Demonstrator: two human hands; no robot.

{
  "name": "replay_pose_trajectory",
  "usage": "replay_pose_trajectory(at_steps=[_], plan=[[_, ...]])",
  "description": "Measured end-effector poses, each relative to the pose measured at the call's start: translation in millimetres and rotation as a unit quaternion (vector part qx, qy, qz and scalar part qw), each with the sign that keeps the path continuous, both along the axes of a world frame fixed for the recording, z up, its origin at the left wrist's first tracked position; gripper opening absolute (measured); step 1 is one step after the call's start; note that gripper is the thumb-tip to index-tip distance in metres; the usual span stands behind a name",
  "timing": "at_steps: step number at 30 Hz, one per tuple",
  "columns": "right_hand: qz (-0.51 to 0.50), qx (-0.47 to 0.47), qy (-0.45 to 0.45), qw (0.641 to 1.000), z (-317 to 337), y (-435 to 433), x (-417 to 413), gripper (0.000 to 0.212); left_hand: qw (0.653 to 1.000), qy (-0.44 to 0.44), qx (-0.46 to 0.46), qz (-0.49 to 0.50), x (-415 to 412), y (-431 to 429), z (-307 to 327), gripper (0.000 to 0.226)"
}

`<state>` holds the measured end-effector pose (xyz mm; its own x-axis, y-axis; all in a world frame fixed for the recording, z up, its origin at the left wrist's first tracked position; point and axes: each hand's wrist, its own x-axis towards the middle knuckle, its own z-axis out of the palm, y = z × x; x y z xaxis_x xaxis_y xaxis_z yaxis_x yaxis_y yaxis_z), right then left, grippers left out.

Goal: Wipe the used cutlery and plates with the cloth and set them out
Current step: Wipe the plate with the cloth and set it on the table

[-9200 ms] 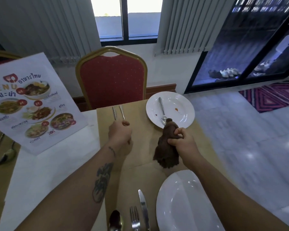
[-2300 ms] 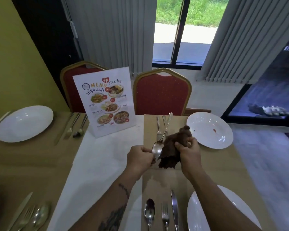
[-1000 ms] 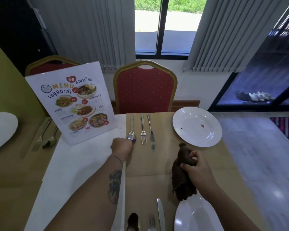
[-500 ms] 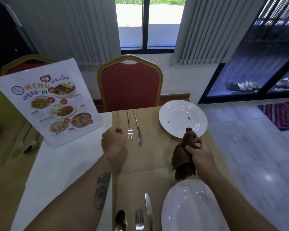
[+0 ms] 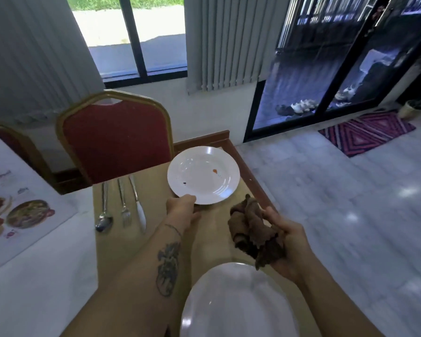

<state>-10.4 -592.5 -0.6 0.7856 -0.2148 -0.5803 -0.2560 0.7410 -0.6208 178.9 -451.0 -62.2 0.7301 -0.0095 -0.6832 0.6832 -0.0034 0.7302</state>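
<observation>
near plate cut by bottom edge, menu card cut left

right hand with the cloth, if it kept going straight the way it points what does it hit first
Likely the near right rim of the stained plate; the right hand and cloth point up-left toward it. Depth is unclear, so it might pass above.

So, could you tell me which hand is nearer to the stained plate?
Left. The left hand grips the stained plate at its near rim; the right hand holds the cloth apart from it.

Bare table lies open between the cutlery row and near plate.
</observation>
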Motion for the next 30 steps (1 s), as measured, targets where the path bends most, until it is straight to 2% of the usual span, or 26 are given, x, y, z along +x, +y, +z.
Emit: replay_pose_trajectory(at_steps=[2,4,7,10,14,16,18,19,21,22,23,24,26,30], plan=[[0.033,-0.036,-0.010,0.999,-5,-7,-7,0.056,0.999,0.022,-0.023,-0.003,-2,-5,8,0.043],[0.036,-0.094,0.028,0.995,-10,-11,-12,0.060,0.997,0.042,-0.057,-0.014,-5,-4,18,0.048],[0.001,-0.156,0.079,0.985,-16,-12,-17,0.047,0.992,0.068,-0.108,-0.009,-11,10,31,0.051],[-0.046,-0.224,0.102,0.968,-10,-6,-14,0.041,0.985,0.078,-0.151,-0.017,-27,34,41,0.045],[-0.015,-0.379,0.071,0.923,26,27,-3,0.037,0.978,0.073,-0.186,-0.054,-56,71,51,0.028],[0.029,-0.486,0.038,0.873,44,52,1,0.042,0.973,0.061,-0.205,-0.087,-67,88,59,0.022],[0.091,-0.608,0.011,0.789,56,85,1,0.049,0.965,0.044,-0.226,-0.123,-81,108,73,0.020],[0.136,-0.666,0.008,0.733,59,102,-1,0.051,0.963,0.032,-0.228,-0.138,-88,118,80,0.022],[0.247,-0.764,0.037,0.595,59,133,-4,0.046,0.961,0.016,-0.234,-0.148,-100,135,93,0.027],[0.296,-0.795,0.070,0.525,61,150,-7,0.042,0.959,0.006,-0.242,-0.151,-106,147,98,0.029],[0.330,-0.808,0.106,0.476,63,166,-11,0.037,0.958,-0.005,-0.241,-0.156,-109,159,102,0.031],[0.352,-0.808,0.138,0.452,64,178,-15,0.033,0.958,-0.013,-0.234,-0.164,-112,170,106,0.031],[0.368,-0.796,0.171,0.450,61,194,-23,0.033,0.959,-0.024,-0.223,-0.175,-119,190,111,0.032],[0.368,-0.783,0.209,0.456,55,210,-29,0.060,0.954,-0.034,-0.201,-0.220,-140,231,120,0.029]])
